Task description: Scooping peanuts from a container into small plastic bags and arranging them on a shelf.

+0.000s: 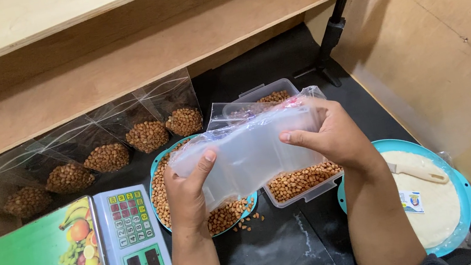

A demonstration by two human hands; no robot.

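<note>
Above the blue plate [155, 164] of nuts, the left hand [185, 194] and right hand [334, 136] grip a stack of clear bags [248, 152], fingers closed on its ends; I judge one bag must be separated carefully.

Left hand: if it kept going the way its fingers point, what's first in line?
The left hand points up-frame, away from the person, gripping the clear plastic bags. Beyond them, likely the filled nut pouches by the wooden ledge; depth is unclear.

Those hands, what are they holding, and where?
A stack of clear plastic bags: the left hand grips its left end, the right hand its right end.
</note>
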